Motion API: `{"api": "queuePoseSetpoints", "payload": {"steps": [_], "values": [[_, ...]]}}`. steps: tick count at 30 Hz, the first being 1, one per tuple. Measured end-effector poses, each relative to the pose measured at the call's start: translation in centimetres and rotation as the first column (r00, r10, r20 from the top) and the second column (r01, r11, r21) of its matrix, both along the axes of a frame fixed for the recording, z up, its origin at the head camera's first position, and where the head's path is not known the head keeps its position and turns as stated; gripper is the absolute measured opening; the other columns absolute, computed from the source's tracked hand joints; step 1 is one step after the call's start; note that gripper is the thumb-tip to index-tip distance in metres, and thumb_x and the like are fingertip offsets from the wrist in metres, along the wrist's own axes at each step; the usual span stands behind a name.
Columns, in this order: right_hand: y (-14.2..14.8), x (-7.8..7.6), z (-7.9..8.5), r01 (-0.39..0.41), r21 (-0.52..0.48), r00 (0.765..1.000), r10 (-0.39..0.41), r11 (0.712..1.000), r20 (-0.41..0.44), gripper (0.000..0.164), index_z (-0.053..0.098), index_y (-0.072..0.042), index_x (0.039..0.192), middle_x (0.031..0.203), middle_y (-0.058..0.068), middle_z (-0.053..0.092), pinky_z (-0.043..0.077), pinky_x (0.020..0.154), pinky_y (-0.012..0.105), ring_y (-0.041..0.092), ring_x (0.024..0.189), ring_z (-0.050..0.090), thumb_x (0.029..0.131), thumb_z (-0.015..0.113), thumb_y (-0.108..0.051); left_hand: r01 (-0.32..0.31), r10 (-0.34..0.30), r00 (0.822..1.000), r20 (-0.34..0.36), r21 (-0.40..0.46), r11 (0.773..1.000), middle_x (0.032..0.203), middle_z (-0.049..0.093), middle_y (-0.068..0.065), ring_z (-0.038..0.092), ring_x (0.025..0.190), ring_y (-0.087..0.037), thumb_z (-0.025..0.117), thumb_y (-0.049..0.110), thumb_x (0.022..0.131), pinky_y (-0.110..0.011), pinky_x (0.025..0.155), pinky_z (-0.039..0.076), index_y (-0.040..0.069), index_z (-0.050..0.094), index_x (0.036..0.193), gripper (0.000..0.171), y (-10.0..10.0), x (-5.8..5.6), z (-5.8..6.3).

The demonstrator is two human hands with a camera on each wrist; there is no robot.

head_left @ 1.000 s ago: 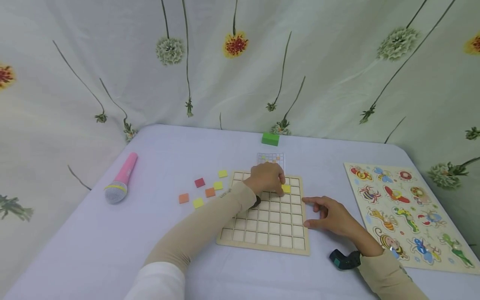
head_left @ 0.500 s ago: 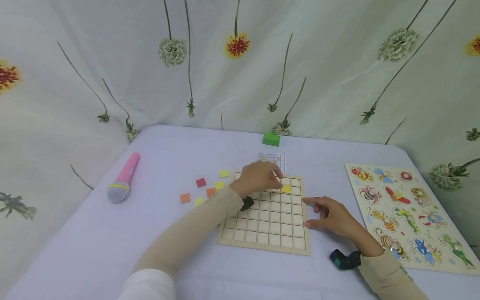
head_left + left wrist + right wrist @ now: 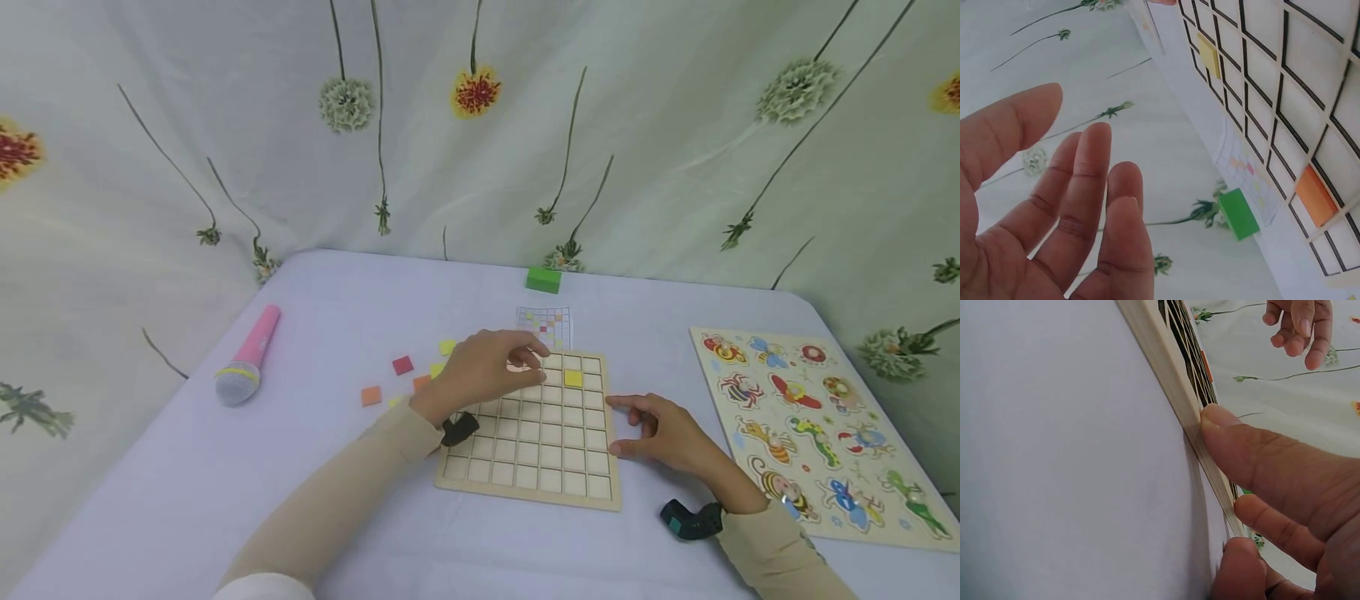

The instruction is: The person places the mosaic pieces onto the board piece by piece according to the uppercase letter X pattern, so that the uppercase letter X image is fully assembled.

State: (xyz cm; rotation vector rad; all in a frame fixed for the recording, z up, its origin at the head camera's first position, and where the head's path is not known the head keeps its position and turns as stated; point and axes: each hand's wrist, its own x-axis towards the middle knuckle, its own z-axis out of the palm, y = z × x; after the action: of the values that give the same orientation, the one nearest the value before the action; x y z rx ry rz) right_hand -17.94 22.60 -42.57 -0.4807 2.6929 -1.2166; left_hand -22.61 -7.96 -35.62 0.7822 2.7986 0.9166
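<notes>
A: How are the hands placed?

B: The left hand (image 3: 483, 367) is held above a gridded wooden board (image 3: 528, 493), its fingers parted and loosely bent, with nothing gripped. The board's right edge is touched by the fingertips and thumb of the right hand (image 3: 667, 433), which are kept well spread along it.

A: What is seen on the board?

B: A yellow tile (image 3: 573, 379) is set in the second row from the far edge, two columns in from the right. In the left wrist view an orange tile (image 3: 1316, 195) is also seen in the grid, near a corner.

A: And around it?

B: A red tile (image 3: 402, 365) is scattered to the left with loose orange and yellow ones, some partly hidden by the left arm. Just beyond the far edge a small printed card (image 3: 543, 325) is laid, with a green block (image 3: 543, 280) behind it.

A: Farther out on the desk (image 3: 315, 333)?

B: A pink toy microphone (image 3: 249, 354) is placed at far left; a picture puzzle (image 3: 821, 433) is laid at right. The scene is backed by a flower-patterned cloth (image 3: 675, 125).
</notes>
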Motion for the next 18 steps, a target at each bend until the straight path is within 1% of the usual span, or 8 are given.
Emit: {"api": "queuePoseSetpoints", "payload": {"steps": [2,4,8,10,13,16,18], "values": [[0.0,0.0,0.0,0.002,0.0,1.0,-0.002,1.0,-0.001,0.069,0.067,0.005,0.14,0.098,0.003,0.053,0.038,0.063,0.028,0.016,0.074,0.046,0.08,0.096,-0.014,0.007,-0.007,1.0,0.001,0.038,0.999,0.108,0.08,0.01,0.071,0.11,-0.016,0.079,0.028,0.099,-0.037,0.092,0.054,0.017,0.076,0.129,0.032,-0.8,0.2,-0.1],[0.0,0.0,-0.1,0.003,-0.001,1.0,-0.003,1.0,-0.002,0.069,0.067,0.005,0.14,0.098,0.003,0.053,0.038,0.064,0.028,0.016,0.075,0.046,0.08,0.097,-0.014,0.005,-0.006,1.0,0.017,0.078,0.997,0.11,0.079,0.009,0.071,0.112,-0.016,0.08,0.027,0.099,-0.038,0.094,0.054,0.016,0.076,0.129,0.032,-1.7,0.4,-0.3],[-0.1,0.0,-0.1,0.002,0.0,1.0,-0.002,1.0,-0.004,0.069,0.067,0.005,0.139,0.098,0.003,0.053,0.039,0.064,0.027,0.017,0.075,0.046,0.08,0.097,-0.014,0.008,-0.016,0.999,0.052,0.16,0.987,0.109,0.077,0.007,0.07,0.11,-0.016,0.081,0.021,0.099,-0.036,0.091,0.057,0.013,0.075,0.131,0.033,-3.6,0.7,-0.4],[-0.1,0.1,-0.1,0.004,0.0,1.0,-0.004,1.0,-0.002,0.069,0.067,0.006,0.139,0.097,0.004,0.053,0.039,0.064,0.027,0.017,0.075,0.047,0.08,0.097,-0.014,0.028,-0.041,0.997,0.066,0.189,0.982,0.107,0.076,0.005,0.069,0.107,-0.016,0.081,0.018,0.099,-0.035,0.088,0.058,0.012,0.075,0.132,0.035,-4.6,0.9,-0.2],[-0.1,0.1,-0.1,0.005,-0.002,1.0,-0.005,1.0,-0.004,0.068,0.068,0.006,0.138,0.097,0.004,0.053,0.039,0.064,0.027,0.017,0.075,0.047,0.079,0.097,-0.013,0.078,-0.095,0.993,0.067,0.223,0.972,0.108,0.076,0.004,0.07,0.103,-0.016,0.081,0.016,0.098,-0.035,0.084,0.059,0.009,0.074,0.132,0.036,-6.0,1.2,-0.2],[-0.1,0.1,-0.1,0.007,0.0,1.0,-0.007,1.0,-0.004,0.069,0.067,0.005,0.139,0.098,0.004,0.053,0.039,0.064,0.027,0.017,0.075,0.046,0.08,0.097,-0.014,0.118,-0.142,0.986,0.088,0.237,0.964,0.112,0.077,0.001,0.07,0.103,-0.016,0.082,0.015,0.097,-0.036,0.082,0.058,0.009,0.073,0.133,0.037,-7.5,1.2,-0.3],[-0.1,0.0,-0.2,0.006,0.003,1.0,-0.006,1.0,-0.004,0.07,0.067,0.005,0.14,0.098,0.004,0.053,0.039,0.064,0.027,0.017,0.075,0.046,0.08,0.097,-0.014,0.151,-0.183,0.977,0.113,0.243,0.958,0.115,0.078,-0.004,0.071,0.103,-0.016,0.081,0.013,0.098,-0.038,0.086,0.059,0.007,0.073,0.134,0.038,-8.6,1.0,-0.6]]}}
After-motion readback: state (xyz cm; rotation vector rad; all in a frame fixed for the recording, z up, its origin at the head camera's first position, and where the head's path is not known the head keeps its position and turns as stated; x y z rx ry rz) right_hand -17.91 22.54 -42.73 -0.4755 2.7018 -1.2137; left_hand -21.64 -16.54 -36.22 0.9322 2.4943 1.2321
